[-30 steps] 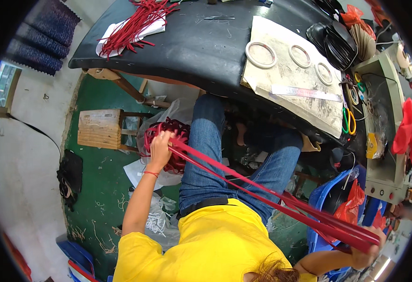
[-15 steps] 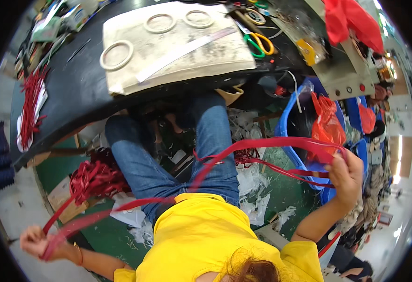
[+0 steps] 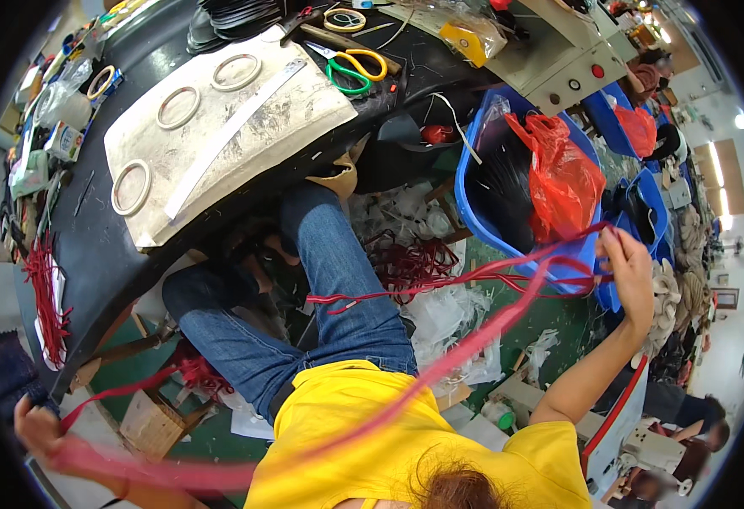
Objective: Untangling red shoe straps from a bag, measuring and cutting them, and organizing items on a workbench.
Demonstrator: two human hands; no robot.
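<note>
A long red ribbon [image 3: 482, 335] sweeps in a loose, blurred curve across the front of my body, between my widely spread arms. At the far left my left hand [image 3: 39, 431], smeared by motion, is closed on the ribbon. Out to the right, beside the blue bin, my right hand [image 3: 626, 267] pinches several strands of it. A loose folded length from the right hand reaches over my knee. From near my left hand, another stretch runs to a red ribbon heap [image 3: 200, 375] low beside my leg. A tangle of red strips [image 3: 414, 265] lies under the table.
On the black table [image 3: 92, 246] are a stained cream sheet [image 3: 278, 127] with three rings, a metal ruler [image 3: 232, 140], scissors [image 3: 355, 69] and a bundle of red strips [image 3: 47, 297]. A blue bin [image 3: 471, 199] holds a red plastic bag [image 3: 558, 174]. White scraps litter the floor.
My view has turned, so the table sits further left. My left hand has moved outward, the ribbon's curve hangs nearer my body, and the heap beside my leg shows less.
</note>
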